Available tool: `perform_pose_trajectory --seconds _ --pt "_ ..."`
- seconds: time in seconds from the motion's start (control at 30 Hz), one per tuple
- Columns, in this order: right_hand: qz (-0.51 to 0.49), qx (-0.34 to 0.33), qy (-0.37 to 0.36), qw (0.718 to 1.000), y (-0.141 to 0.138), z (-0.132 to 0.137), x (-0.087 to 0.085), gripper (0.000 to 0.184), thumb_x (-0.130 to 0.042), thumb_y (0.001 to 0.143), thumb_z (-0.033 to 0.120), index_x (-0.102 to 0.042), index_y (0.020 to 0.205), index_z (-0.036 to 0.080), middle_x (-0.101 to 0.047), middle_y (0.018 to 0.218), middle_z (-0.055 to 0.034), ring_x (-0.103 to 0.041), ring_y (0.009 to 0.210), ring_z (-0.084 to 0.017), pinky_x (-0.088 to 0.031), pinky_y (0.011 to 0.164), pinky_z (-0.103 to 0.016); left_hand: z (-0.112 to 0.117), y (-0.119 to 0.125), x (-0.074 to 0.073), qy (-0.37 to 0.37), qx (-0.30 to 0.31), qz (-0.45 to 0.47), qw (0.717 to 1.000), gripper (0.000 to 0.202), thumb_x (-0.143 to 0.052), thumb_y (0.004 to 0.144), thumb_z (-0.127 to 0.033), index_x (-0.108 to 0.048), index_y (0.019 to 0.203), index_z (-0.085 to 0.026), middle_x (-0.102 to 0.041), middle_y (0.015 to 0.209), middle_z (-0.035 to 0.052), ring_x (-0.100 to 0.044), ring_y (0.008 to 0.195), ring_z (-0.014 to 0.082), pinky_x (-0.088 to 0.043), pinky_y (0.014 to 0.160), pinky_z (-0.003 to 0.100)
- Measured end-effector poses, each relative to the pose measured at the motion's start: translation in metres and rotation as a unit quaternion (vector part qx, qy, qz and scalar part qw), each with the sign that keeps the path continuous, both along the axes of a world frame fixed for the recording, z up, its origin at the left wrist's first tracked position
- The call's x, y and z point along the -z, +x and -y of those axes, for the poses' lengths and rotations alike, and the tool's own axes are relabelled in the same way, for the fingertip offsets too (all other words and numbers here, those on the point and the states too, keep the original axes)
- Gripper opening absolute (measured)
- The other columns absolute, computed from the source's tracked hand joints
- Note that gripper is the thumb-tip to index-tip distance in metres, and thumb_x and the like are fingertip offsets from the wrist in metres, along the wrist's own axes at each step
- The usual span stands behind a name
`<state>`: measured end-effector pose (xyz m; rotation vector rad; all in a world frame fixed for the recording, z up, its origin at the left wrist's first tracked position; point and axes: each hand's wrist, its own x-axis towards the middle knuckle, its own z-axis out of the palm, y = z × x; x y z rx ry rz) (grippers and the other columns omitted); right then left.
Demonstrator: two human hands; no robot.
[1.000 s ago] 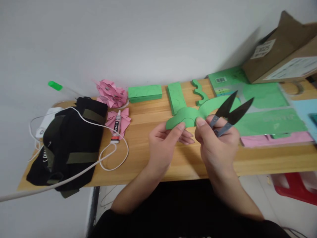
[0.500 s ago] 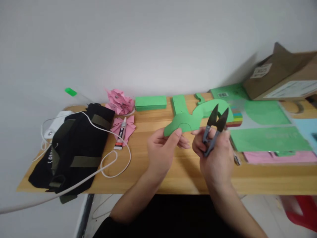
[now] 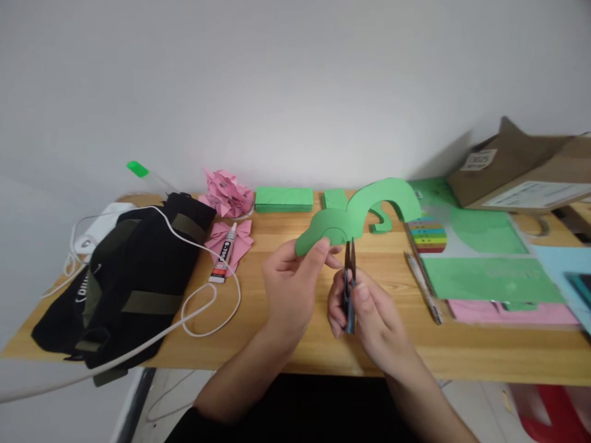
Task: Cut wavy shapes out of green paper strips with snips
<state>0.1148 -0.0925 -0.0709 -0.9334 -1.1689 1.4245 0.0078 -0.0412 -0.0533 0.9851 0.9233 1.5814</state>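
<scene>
Green paper piece (image 3: 356, 215), wavy, one: is being held in the air above the wooden table (image 3: 462, 351); its outer curves are already showing cut edges. Left hand (image 3: 290, 283): thumb and fingers are pinching the left lobe. Right hand (image 3: 376, 320): fingers are curling round the snips (image 3: 349, 311). Green stack (image 3: 284, 200), one: is lying behind, showing straight edges. Snips' blades: are standing slightly apart, tips at the lower edge, contact unclear. Drawn arc (image 3: 336, 228): is crossing the left lobe, seemingly uncut

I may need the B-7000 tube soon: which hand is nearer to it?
Left. The left hand, holding the green paper, is right of the tube; the right hand, gripping the scissors, is farther right.
</scene>
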Motion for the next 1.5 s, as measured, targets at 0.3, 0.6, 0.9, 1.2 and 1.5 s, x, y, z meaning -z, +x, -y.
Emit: perform_pose_trajectory --seconds 0.3,0.6,0.9,1.2,1.5 --pt "-0.012 0.052 -0.026 0.998 -0.004 0.002 -0.009 0.043 -0.038 0.102 0.058 -0.05 0.081 0.021 -0.047 0.05 0.0067 -0.04 0.04 -0.009 -0.034 0.04 -0.021 0.008 0.004 -0.004 -0.035 0.027 -0.009 0.999 0.023 -0.074 0.083 -0.028 -0.071 0.061 -0.022 -0.072 0.058 -0.0015 -0.071 0.058 0.0135 -0.062 0.068 0.027" --pt "-0.055 0.065 -0.042 0.995 -0.007 0.002 -0.014 0.043 -0.041 0.101 0.058 -0.051 0.079 0.022 -0.043 0.046 0.0083 -0.032 0.036 -0.008 -0.028 0.035 -0.02 0.011 0.005 -0.006 -0.03 0.023 0.001 0.999 0.022 -0.071 0.084 -0.021 -0.073 0.062 -0.02 -0.073 0.059 -0.0011 -0.07 0.057 0.0126 -0.06 0.06 0.023" --pt "-0.031 0.07 -0.036 0.996 -0.006 0.002 -0.014 0.045 -0.041 0.101 0.058 -0.052 0.077 0.021 -0.044 0.046 0.0073 -0.035 0.038 -0.008 -0.029 0.037 -0.021 0.01 0.007 -0.005 -0.041 0.014 0.004 0.999 0.022 -0.072 0.083 -0.021 -0.073 0.061 -0.023 -0.073 0.058 -0.0019 -0.067 0.053 0.0117 -0.058 0.057 0.023" --pt "-0.022 0.079 -0.043 0.996 -0.007 0.003 -0.013 0.046 -0.041 0.101 0.058 -0.05 0.074 0.022 -0.044 0.046 0.0066 -0.034 0.037 -0.009 -0.028 0.035 -0.022 0.012 0.008 -0.005 -0.059 0.015 0.003 0.998 0.022 -0.072 0.083 -0.024 -0.073 0.062 -0.023 -0.074 0.06 -0.0002 -0.068 0.057 0.0138 -0.058 0.059 0.026" --pt "-0.039 0.079 -0.041 0.995 -0.007 0.001 -0.013 0.044 -0.043 0.101 0.057 -0.052 0.077 0.021 -0.045 0.046 0.0072 -0.034 0.037 -0.008 -0.028 0.036 -0.021 0.013 0.008 -0.005 -0.062 0.019 0.017 0.998 0.022 -0.071 0.084 -0.021 -0.073 0.062 -0.023 -0.073 0.06 -0.001 -0.07 0.059 0.0135 -0.06 0.064 0.027"
